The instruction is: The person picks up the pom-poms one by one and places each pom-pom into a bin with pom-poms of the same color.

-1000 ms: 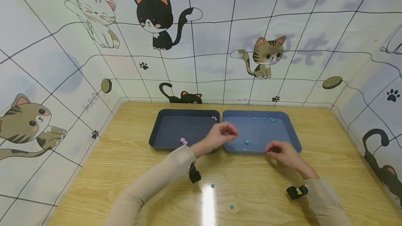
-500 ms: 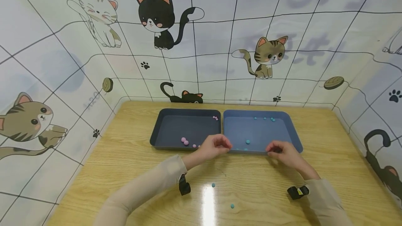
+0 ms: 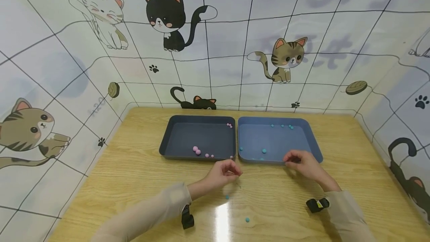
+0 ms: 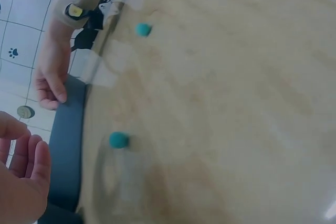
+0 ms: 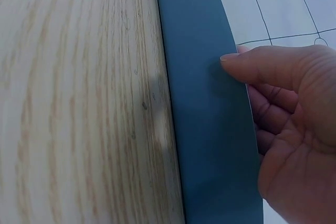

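My left hand [image 3: 220, 174] hovers over the table in front of the two trays, its fingers loosely bent and nothing seen between them. Nearest to it lies a small teal ball [image 3: 227, 197], with a second teal ball [image 3: 247, 220] closer to the front; the left wrist view has both, one [image 4: 119, 140] beside the hand. The blue tray [image 3: 279, 137] holds several teal balls. At its front right, my right hand [image 3: 304, 163] pinches the tray's front wall, thumb outside and fingers behind it, as the right wrist view shows [image 5: 210, 129].
The dark grey tray [image 3: 188, 133] stands left of the blue one and holds several pink balls [image 3: 197, 151]. Behind the trays rises a cat-patterned wall covering [image 3: 228, 47], which continues along both sides of the wooden table [image 3: 134, 182].
From over the blue tray my left hand has drawn back toward the table's front. A teal ball now shows by that tray's left wall. My right hand has stayed put.
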`<state>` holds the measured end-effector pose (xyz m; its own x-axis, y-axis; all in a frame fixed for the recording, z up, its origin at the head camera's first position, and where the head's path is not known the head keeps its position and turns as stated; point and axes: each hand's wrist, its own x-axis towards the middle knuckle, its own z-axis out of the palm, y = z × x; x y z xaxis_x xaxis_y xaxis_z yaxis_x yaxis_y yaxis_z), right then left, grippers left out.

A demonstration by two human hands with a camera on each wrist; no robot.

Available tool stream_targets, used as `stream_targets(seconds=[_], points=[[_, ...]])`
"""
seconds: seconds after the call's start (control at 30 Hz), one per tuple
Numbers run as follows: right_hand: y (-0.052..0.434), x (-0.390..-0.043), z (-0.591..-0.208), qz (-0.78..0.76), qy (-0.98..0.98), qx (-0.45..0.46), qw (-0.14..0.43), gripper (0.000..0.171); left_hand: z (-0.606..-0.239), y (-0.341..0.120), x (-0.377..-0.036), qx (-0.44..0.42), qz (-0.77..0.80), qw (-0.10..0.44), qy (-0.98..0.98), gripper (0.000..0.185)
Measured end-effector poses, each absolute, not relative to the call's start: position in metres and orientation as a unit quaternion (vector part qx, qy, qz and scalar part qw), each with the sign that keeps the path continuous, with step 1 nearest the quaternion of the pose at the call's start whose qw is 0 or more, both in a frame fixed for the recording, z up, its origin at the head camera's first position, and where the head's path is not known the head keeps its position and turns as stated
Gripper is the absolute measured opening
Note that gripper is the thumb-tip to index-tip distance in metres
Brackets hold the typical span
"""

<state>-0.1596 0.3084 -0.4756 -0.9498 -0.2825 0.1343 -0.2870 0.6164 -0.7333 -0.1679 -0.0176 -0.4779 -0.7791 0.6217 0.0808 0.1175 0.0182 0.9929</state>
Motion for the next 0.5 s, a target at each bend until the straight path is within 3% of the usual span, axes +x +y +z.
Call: stream_targets(seconds=[0.5], points=[[0.308,-0.159,-0.475,0.416,-0.896,0.154,0.002,0.009,-0.495,-0.035,-0.141,0.256,0.601,0.199,0.73,0.018]])
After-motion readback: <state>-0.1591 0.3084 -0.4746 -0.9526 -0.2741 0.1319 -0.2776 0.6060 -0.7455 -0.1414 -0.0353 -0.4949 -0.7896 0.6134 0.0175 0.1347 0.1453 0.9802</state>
